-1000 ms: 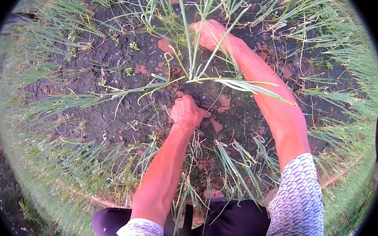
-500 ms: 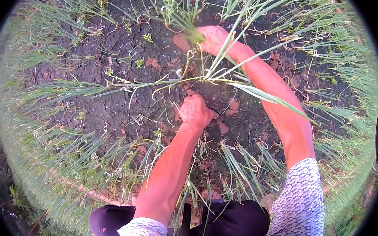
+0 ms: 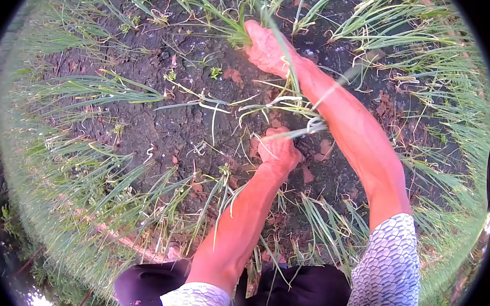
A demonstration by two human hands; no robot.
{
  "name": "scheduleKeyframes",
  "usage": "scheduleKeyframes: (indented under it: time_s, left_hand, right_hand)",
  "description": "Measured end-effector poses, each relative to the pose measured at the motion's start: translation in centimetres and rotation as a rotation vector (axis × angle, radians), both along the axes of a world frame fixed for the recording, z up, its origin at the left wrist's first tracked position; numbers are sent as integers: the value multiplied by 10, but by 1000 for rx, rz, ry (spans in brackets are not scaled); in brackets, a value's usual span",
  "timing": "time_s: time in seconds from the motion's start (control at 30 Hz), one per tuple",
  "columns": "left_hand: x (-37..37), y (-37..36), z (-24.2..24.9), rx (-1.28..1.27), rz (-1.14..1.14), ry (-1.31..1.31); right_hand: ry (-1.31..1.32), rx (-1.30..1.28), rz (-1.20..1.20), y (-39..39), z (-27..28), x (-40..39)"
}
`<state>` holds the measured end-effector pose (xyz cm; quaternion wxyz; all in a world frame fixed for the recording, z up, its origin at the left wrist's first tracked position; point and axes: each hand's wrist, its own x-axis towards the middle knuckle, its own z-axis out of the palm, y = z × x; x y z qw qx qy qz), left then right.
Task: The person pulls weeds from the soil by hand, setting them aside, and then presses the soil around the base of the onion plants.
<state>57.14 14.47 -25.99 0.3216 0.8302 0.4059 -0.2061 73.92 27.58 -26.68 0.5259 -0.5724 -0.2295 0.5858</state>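
My right hand [image 3: 267, 49] is closed around the base of a clump of green onion leaves [image 3: 238, 33] at the top middle. The leaves fan out up and to the left of it. Below, my left hand [image 3: 279, 149] rests in a fist on the dark soil, its fingers curled under and hidden. Whether anything is inside that fist cannot be seen. Between the hands lie thin pale stems and an onion plant [image 3: 298, 107], with some leaves blurred across my right forearm.
Dark, cracked soil [image 3: 145, 127] with reddish patches surrounds my hands. Onion plants [image 3: 114, 91] lean over at the left, and denser rows [image 3: 449, 109] stand at the right. More leaves [image 3: 325, 225] grow close to my dark-trousered knees [image 3: 304, 291].
The view has shifted, so the ground appears further right and lower. My right hand has moved left and away over the soil, still gripping leaves. Onion leaves between my arms have swung and blurred.
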Motion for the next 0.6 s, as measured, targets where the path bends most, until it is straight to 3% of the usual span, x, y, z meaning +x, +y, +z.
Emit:
scheduleKeyframes:
  time_s: [0.1,0.17,0.2,0.33,0.47,0.6]
  left_hand:
    - [7,1,8,-44,38,101]
    - [5,1,7,-33,45,102]
    - [5,0,6,-16,24,92]
    - [5,2,6,-26,32,65]
    - [-2,0,2,43,7,-36]
    - [-2,-1,-7,9,-34,-10]
  right_hand:
    - [-1042,237,178,22,-3,-14]
    - [-1391,324,89,27,-8,-25]
    - [-1377,276,187,28,-3,-25]
    - [-1542,246,161,31,-10,-30]
    - [-902,194,115,32,-36,-24]
    - [-804,144,386,11,20,-48]
